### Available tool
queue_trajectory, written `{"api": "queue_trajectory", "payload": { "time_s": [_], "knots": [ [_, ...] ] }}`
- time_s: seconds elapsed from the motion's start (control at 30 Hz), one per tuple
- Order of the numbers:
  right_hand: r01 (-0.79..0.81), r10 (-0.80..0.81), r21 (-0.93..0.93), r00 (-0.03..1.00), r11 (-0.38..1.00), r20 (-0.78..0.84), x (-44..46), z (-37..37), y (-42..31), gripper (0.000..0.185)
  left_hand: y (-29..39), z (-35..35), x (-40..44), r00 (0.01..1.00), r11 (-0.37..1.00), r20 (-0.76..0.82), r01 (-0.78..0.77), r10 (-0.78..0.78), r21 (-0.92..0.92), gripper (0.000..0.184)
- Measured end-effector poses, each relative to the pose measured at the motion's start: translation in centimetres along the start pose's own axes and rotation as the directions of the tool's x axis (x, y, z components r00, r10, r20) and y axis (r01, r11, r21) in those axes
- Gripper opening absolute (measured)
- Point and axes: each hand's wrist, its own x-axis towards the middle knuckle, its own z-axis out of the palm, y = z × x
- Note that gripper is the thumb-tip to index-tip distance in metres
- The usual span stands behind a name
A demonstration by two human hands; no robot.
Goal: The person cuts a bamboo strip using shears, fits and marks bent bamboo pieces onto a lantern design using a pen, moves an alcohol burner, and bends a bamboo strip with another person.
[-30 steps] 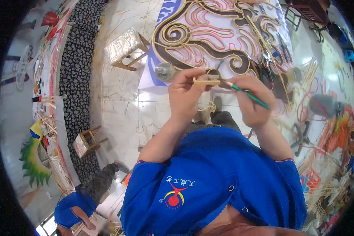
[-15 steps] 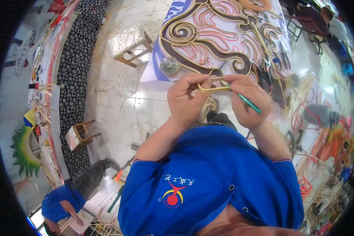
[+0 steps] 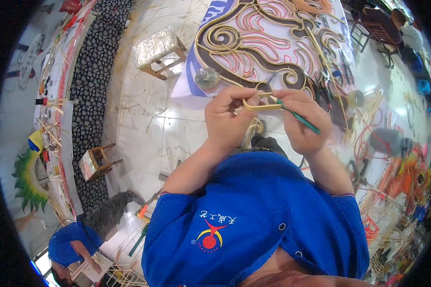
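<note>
My left hand (image 3: 227,115) is closed, pinching the curved end of a bent bamboo strip (image 3: 262,107) between thumb and fingers. The strip is pale yellow and forms a narrow U-shaped loop stretching across to my right hand (image 3: 305,119). That hand is also closed, with its fingertips at the loop's other end. A slim green pen (image 3: 301,119) lies in the right hand, its tip close to the strip and its shaft slanting down to the right. Just beyond my hands is a worktable with a large curled frame of bamboo strips (image 3: 254,52) over a printed pattern.
A clear round jar (image 3: 207,78) stands at the table's near left corner. Left of the table is a wooden stool (image 3: 159,51), with another stool (image 3: 98,161) farther down. Another person in blue (image 3: 74,241) works at lower left. A grey container (image 3: 387,141) is at right.
Both hands keep hold of the bent strip and have shifted only slightly. The green pen has tilted a little, its back end lower and farther right.
</note>
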Motion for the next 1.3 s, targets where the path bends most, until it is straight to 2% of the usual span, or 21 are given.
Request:
{"api": "queue_trajectory", "payload": {
  "time_s": [0.13,0.7,0.8,0.93,1.3],
  "knots": [
    [-0.025,0.026,-0.012,0.998,1.0,0.057,0.08,-0.23,-0.28,0.027,0.0,0.02,0.06,1.0,1.0,0.005,-0.004,0.004,0.003,0.015],
    [-0.043,0.044,-0.034,0.999,0.999,0.026,-0.1,-0.1,0.3,0.022,-0.11,0.05,0.22,0.999,0.999,0.009,0.033,-0.033,0.03,0.011],
    [-0.06,0.062,-0.023,0.995,0.998,0.072,-0.06,-0.36,0.12,0.025,-0.18,0.09,0.28,0.999,0.999,0.01,0.038,-0.038,0.031,0.011],
    [-0.047,0.047,-0.002,0.998,0.999,0.034,-0.2,-0.37,0.28,0.023,-0.41,0.08,0.36,0.999,0.999,0.018,0.039,-0.04,0.028,0.011],
    [-0.06,0.061,-0.02,0.995,0.998,0.073,-0.09,-0.58,0.19,0.024,-0.61,-0.02,0.35,0.999,1.0,0.032,0.028,-0.028,-0.003,0.012]
  ]
}}
